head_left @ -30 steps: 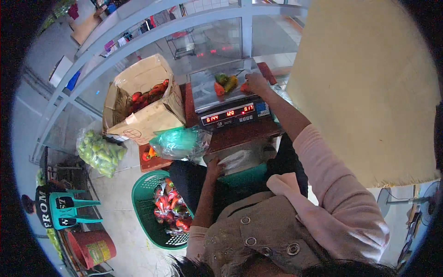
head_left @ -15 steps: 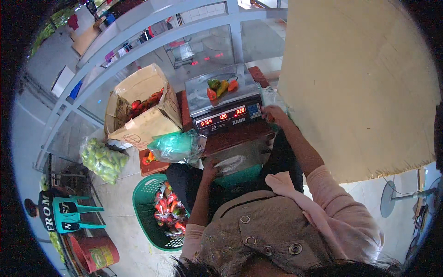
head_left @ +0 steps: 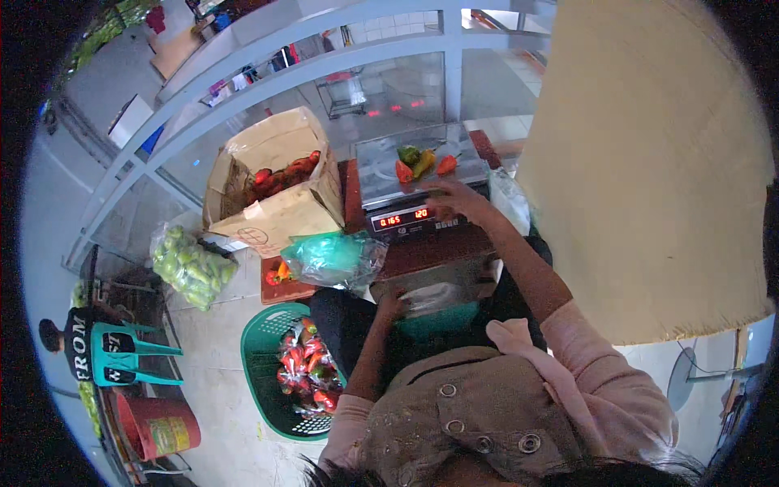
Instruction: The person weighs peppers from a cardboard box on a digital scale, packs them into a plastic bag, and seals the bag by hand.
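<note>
My right hand [head_left: 456, 202] reaches over the front of a digital scale [head_left: 385, 172], fingers stretched toward the peppers and empty. It covers part of the lit red display. On the metal pan lie a green pepper [head_left: 408, 155], a yellow-green pepper [head_left: 423, 166] and two red peppers, one on the left [head_left: 403, 171] and one on the right [head_left: 446, 165]. Low between my knees, my left hand [head_left: 391, 305] is closed at the left edge of a clear plastic bag [head_left: 430, 299]; its fingers are partly hidden.
Left of the scale stands an open cardboard box [head_left: 280, 215] with red peppers. Teal and clear plastic bags [head_left: 333, 258] lie before it. A green basket [head_left: 253, 357] holds bagged peppers. Further left are a bag of green vegetables [head_left: 191, 268] and a red bucket [head_left: 158, 426]. A tan board [head_left: 649, 162] rises right.
My right hand has moved from the scale's keypad side, up and left over the display toward the peppers. My left hand stays by the clear bag. The whole view has shifted slightly.
</note>
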The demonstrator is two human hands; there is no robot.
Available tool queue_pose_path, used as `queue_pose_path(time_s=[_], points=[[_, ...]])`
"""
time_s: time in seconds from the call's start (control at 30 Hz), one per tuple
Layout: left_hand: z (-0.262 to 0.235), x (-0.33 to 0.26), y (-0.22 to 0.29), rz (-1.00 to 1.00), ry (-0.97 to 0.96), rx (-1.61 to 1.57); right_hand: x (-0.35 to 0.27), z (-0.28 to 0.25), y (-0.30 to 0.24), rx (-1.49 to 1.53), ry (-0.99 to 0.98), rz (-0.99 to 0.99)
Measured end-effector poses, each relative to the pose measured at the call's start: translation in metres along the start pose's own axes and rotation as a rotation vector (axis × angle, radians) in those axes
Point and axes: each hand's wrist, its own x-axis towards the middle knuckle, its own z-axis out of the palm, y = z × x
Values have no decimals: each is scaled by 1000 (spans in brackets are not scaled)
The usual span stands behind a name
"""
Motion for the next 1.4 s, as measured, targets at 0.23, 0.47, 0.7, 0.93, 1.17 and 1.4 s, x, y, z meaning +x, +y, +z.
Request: queue_pose_path(time_s=[0.23, 0.47, 0.7, 0.93, 1.17, 1.4], points=[[2, -8, 38, -207, 14, -189, 122, 78, -90, -20, -210, -238], [39, 27, -18, 123, 34, 44, 197, 136, -100, -332, 163, -332], [-13, -10, 50, -194, -60, -204, 181, 47, -29, -891, 230, -438], [4, -12, 14, -32, -28, -18, 134, -34, -8, -1253, -256, -288], [12, -5, 10, -134, -42, -262, 138, -41, 17, -1065, -225, -311], [7, -6, 19, -128, -34, -162, 150, -26, 12, -1314, -270, -185]])
